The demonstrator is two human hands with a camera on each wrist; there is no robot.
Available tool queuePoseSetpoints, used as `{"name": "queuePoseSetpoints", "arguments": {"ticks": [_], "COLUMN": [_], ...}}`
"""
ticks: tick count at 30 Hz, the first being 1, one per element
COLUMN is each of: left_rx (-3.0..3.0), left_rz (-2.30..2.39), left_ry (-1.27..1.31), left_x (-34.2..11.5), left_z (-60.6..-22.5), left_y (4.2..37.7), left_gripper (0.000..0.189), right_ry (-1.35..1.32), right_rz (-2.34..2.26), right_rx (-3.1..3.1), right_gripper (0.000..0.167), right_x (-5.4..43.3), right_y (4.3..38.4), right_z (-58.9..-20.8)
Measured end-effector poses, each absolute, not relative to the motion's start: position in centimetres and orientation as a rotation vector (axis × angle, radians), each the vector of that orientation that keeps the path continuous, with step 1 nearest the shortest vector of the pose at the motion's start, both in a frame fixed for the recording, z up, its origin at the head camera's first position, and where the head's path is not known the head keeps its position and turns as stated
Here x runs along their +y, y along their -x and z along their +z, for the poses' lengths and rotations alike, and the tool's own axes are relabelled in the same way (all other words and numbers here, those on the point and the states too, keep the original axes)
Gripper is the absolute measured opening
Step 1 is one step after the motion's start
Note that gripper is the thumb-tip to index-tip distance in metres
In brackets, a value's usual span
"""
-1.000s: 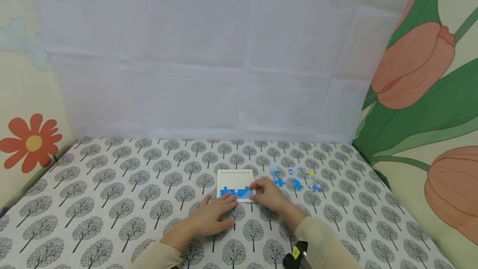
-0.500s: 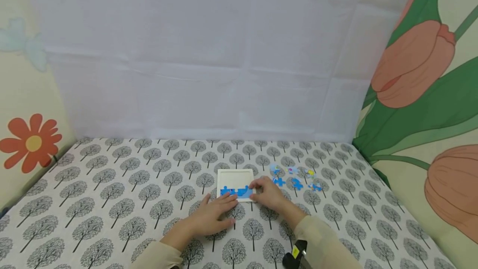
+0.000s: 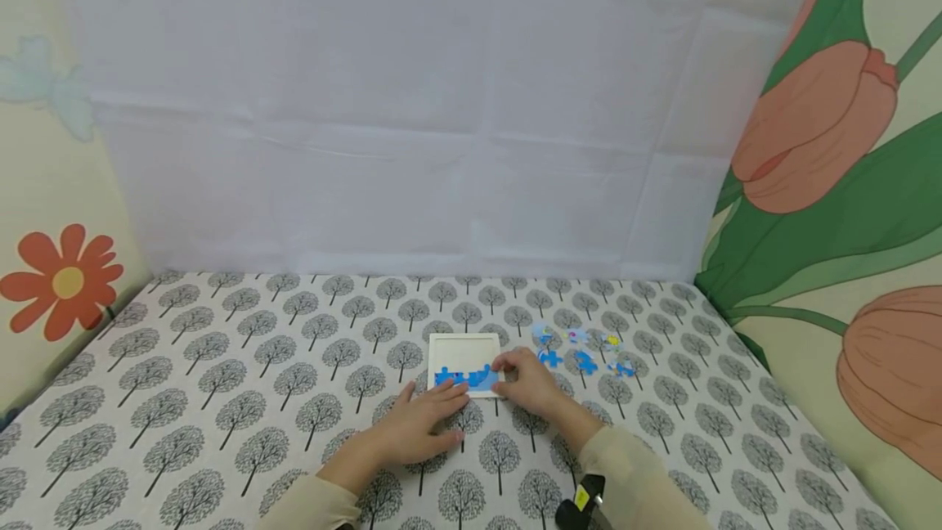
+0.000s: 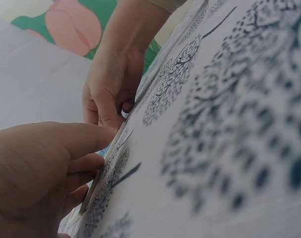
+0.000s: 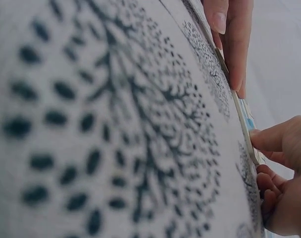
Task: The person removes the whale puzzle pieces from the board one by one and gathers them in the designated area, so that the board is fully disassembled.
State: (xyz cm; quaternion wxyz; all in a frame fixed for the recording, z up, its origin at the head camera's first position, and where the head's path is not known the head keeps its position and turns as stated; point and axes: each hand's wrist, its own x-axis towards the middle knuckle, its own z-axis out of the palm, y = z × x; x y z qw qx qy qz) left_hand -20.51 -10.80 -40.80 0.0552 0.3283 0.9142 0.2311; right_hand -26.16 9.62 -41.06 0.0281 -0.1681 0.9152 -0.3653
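A small white puzzle tray (image 3: 464,338) lies on the tablecloth, with blue interlocking jigsaw pieces (image 3: 477,381) along its near side. My left hand (image 3: 418,428) rests at the tray's near-left part, fingers stretched over the rim and the blue pieces. At the near-right corner, my right hand (image 3: 536,384) pinches a blue puzzle piece between thumb and index finger, overlapping the right rim. From the right wrist, the thumb (image 5: 269,138) of that hand lies at the tray's edge while its other fingers curl beside the corner.
Several loose jigsaw pieces (image 3: 585,363), blue and some with yellow or pink, lie right of the tray. The tablecloth (image 3: 294,415) has a tree print. A white cloth (image 3: 412,121) hangs behind, between painted flower walls. A black and yellow item (image 3: 583,501) sits by the right sleeve.
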Motion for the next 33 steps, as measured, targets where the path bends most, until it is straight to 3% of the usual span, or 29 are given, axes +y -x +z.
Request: {"name": "queuePoseSetpoints", "arguments": {"ticks": [22,33], "left_rx": [2.772,2.769], "left_rz": [0.695,0.657], "left_ry": [-1.012,-1.017], "left_x": [-10.85,-10.82], "left_z": [-40.69,-40.73], "left_y": [20.33,20.24], "left_gripper": [0.053,0.056], "right_ry": [0.522,0.339], "right_rz": [-1.429,-1.567], "right_rx": [2.748,2.642], "right_gripper": [0.009,0.009], "right_x": [9.29,9.31], "right_y": [26.15,26.44], "right_z": [-41.13,-41.17]}}
